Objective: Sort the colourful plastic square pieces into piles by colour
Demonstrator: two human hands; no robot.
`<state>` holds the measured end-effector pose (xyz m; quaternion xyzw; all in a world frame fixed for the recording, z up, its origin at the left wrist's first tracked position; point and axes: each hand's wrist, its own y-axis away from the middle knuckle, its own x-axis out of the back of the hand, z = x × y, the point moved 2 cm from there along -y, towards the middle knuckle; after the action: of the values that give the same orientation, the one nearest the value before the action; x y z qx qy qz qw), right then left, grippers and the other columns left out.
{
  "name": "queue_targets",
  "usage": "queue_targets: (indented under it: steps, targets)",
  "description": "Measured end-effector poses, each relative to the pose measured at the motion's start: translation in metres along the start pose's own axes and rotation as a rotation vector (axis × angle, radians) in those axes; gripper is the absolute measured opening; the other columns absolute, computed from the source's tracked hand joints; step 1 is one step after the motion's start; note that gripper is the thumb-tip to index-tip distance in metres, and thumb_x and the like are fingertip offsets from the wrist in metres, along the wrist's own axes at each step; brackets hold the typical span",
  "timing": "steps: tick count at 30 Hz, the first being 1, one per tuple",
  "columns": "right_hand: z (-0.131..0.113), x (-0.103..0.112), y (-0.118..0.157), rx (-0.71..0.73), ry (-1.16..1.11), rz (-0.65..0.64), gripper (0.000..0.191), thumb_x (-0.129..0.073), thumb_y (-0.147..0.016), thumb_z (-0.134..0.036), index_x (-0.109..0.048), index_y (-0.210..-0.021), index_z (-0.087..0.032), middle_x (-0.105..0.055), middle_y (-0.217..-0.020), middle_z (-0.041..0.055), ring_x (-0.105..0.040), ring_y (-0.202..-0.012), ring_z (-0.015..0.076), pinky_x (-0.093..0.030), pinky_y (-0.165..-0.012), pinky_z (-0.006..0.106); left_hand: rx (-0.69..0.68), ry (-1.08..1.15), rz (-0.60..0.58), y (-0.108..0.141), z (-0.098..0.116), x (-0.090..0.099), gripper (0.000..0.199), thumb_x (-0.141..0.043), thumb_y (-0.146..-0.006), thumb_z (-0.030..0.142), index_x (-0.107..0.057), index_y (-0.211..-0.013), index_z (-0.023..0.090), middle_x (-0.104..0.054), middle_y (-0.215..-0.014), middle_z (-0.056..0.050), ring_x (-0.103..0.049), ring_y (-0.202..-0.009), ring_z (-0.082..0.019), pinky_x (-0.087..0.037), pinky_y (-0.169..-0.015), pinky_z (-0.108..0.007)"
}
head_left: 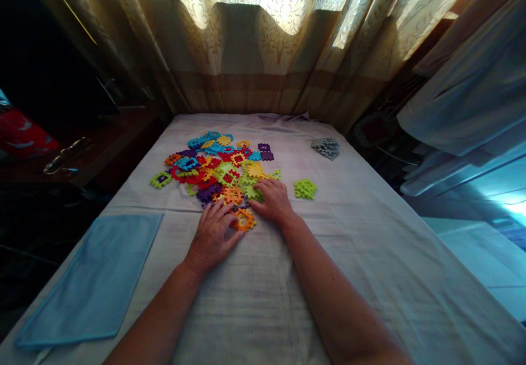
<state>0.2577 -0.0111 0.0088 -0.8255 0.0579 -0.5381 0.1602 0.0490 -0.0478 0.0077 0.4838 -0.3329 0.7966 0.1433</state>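
Note:
A heap of colourful plastic interlocking tiles (207,162) with toothed edges lies on the bed-like sheeted surface. Over its near side rests my left hand (214,232), fingers spread and touching an orange tile (232,195) and the purple tiles (209,193). Another orange tile (245,220) lies beside its thumb and index finger. My right hand (272,198) is at the heap's right edge, fingers and thumb closed about a green tile (252,191); its fingertips are partly hidden. Close above it are a yellow tile (255,170) and more green tiles.
To the right sit a small green stack of tiles (305,188) and, farther back, a grey pile of tiles (326,148). A light blue cloth pad (96,283) lies at left on the white sheet (349,277). Patterned curtains (246,52) hang behind. Dark furniture (90,140) borders the left side.

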Motion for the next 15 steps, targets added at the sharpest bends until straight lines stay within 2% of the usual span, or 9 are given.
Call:
queue_targets:
  steps: [3,9,15]
  targets:
    - [0.0,-0.003,-0.001,-0.025,-0.025,-0.008,0.033,-0.071,-0.079,-0.038,-0.068,-0.109,-0.023,-0.066,-0.125,0.01,-0.053,-0.119,0.0276,-0.035,-0.103,0.046,0.0,0.008,0.0,0.0,0.0,0.0,0.02,-0.063,-0.086,0.039,-0.065,-0.096,0.022,-0.063,-0.134,-0.011,-0.046,-0.137,-0.033,-0.031,-0.115,-0.059]
    - [0.0,-0.001,-0.002,-0.096,-0.076,-0.022,0.043,-0.074,-0.074,-0.036,-0.066,-0.114,-0.023,-0.065,-0.12,0.0099,-0.054,-0.116,0.0274,-0.038,-0.101,0.044,-0.011,-0.003,0.005,0.0,0.0,0.0,0.021,-0.063,-0.087,0.038,-0.066,-0.099,0.022,-0.063,-0.135,-0.012,-0.045,-0.137,-0.033,-0.031,-0.116,-0.059]
    - [0.01,0.013,-0.007,-0.125,-0.121,-0.023,0.046,-0.076,-0.072,-0.039,-0.066,-0.113,-0.022,-0.065,-0.115,0.0099,-0.056,-0.111,0.0269,-0.041,-0.098,0.042,-0.01,0.001,0.004,0.0,-0.001,0.0,0.022,-0.061,-0.087,0.04,-0.066,-0.098,0.021,-0.063,-0.134,-0.012,-0.046,-0.137,-0.033,-0.032,-0.115,-0.06]
